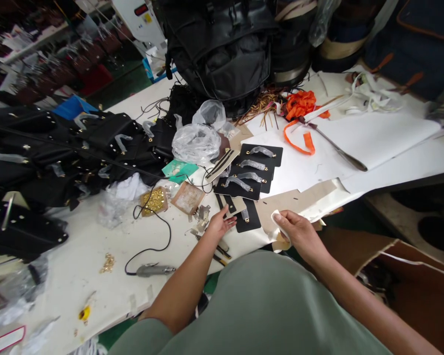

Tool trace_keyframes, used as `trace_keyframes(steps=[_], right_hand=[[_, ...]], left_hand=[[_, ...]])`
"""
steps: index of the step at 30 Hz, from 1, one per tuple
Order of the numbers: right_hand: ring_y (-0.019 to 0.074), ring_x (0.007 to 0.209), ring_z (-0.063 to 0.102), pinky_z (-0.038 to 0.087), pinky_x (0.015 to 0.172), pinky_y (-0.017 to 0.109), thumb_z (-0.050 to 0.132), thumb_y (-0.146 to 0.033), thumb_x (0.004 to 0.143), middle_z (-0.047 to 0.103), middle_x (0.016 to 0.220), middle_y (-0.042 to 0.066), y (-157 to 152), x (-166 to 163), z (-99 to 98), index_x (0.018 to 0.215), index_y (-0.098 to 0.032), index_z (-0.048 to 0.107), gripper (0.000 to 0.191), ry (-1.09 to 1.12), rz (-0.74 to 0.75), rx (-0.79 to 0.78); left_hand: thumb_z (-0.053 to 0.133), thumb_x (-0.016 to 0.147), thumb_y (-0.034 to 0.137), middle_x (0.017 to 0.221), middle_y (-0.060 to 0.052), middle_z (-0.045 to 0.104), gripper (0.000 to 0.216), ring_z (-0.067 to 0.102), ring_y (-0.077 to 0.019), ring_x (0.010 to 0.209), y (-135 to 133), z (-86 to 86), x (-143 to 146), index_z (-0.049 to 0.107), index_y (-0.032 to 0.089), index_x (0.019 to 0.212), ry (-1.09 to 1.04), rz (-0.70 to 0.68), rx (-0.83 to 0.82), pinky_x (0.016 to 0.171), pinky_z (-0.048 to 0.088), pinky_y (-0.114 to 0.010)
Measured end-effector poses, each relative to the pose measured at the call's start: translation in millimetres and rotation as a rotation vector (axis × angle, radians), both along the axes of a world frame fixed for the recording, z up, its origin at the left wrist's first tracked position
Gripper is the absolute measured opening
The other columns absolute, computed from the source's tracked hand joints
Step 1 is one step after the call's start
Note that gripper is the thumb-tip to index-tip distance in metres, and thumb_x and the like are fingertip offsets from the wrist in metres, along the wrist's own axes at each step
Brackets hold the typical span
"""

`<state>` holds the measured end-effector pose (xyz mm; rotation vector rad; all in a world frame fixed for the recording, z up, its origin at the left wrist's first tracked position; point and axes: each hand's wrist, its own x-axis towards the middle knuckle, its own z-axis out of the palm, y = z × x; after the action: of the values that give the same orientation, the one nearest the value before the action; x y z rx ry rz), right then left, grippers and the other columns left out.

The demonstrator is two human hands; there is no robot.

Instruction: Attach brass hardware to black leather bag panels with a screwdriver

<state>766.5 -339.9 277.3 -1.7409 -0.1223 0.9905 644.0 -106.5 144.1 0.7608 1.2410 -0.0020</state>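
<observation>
- Far left: black bags [96,140] lie heaped on my white table [122,241], several with handles in clear wrapping.
- Next: a small pile of gold-coloured metal pieces [107,264] rests on the bare tabletop.
- Left of centre: a shallow tray [153,201] holds many gold-coloured pieces; nearer my body lies a grey handheld tool [156,270], joined to a black cord [170,231].
- Beside that tray: a green sheet [179,170] and a second tray [188,197] with pale contents too small to identify; a crumpled clear plastic bag [196,143] lies beyond them.
- Centre: my left hand [219,227] meets the near edge of a beige card with black stripes [237,206], thumb at the card and fingers partly spread below; I cannot tell whether they grip it.
- Immediately beyond and right of this hand: overlapping black panels [240,193], bearing handles in clear wrapping with gold-coloured end fittings. One further panel [249,226] lies nearer me, partly beneath the striped card.
- Right of centre: my right hand [299,234] is closed, pinching a white piece [275,217] between thumb and fingers, near the table's front edge.
- Farther right: an orange ribbon [299,143] lies looped beside a long, narrow dark tool [342,148] on white sheeting.
- Far right: an opened cardboard box [410,281] stands below table level, beside my right forearm.
</observation>
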Motion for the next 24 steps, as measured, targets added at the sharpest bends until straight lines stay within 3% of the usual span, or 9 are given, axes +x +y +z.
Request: trace_keyframes(steps=[4, 7, 12, 17, 24], right_hand=[[0.0127, 0.055, 0.042, 0.033, 0.052, 0.027, 0.067, -0.069, 0.086, 0.055, 0.061, -0.002, 2, -4, -3.4, 0.076, -0.019, 0.066, 0.051, 0.002, 0.027, 0.006], [0.0125, 0.053, 0.041, 0.031, 0.050, 0.026, 0.069, -0.071, 0.082, 0.054, 0.060, -0.002, 2, -3, -8.8, 0.076, -0.019, 0.067, 0.053, 0.003, 0.036, 0.005], [0.0125, 0.055, 0.042, 0.032, 0.052, 0.026, 0.069, -0.071, 0.082, 0.053, 0.061, -0.003, 6, -4, -15.3, 0.072, -0.020, 0.064, 0.053, -0.044, 0.093, 0.018], [0.0126, 0.058, 0.043, 0.031, 0.054, 0.026, 0.068, -0.066, 0.085, 0.051, 0.062, -0.004, 11, -9, -17.5, 0.072, -0.020, 0.063, 0.048, -0.082, 0.210, 0.073], [0.0127, 0.056, 0.045, 0.032, 0.052, 0.026, 0.063, -0.061, 0.090, 0.050, 0.060, -0.005, 0, -10, -16.6, 0.071, -0.020, 0.060, 0.045, -0.195, 0.232, 0.053]], left_hand=[[0.089, 0.074, 0.022, 0.098, -0.008, 0.072, 0.039, 0.070, -0.0151, 0.073, 5, -7.9, 12, 0.063, 0.016, 0.102, -0.059, 0.053, -0.062, 0.066, 0.063, -0.027], [0.088, 0.074, 0.017, 0.102, -0.008, 0.073, 0.040, 0.071, -0.0156, 0.074, 1, -0.2, 2, 0.064, 0.017, 0.107, -0.074, 0.055, -0.067, 0.062, 0.063, -0.026], [0.087, 0.073, 0.016, 0.116, -0.011, 0.074, 0.045, 0.075, -0.0233, 0.093, -21, 40.6, -22, 0.067, 0.018, 0.113, -0.138, 0.019, -0.070, 0.073, 0.067, -0.036], [0.090, 0.069, 0.024, 0.112, -0.012, 0.077, 0.056, 0.075, -0.0277, 0.094, -61, 83.8, -21, 0.067, 0.019, 0.120, -0.234, -0.005, 0.011, 0.079, 0.065, -0.040], [0.082, 0.079, 0.044, 0.116, -0.009, 0.078, 0.046, 0.073, -0.0267, 0.106, -93, 109.4, -1, 0.071, 0.021, 0.118, -0.344, -0.152, 0.258, 0.098, 0.057, -0.039]])
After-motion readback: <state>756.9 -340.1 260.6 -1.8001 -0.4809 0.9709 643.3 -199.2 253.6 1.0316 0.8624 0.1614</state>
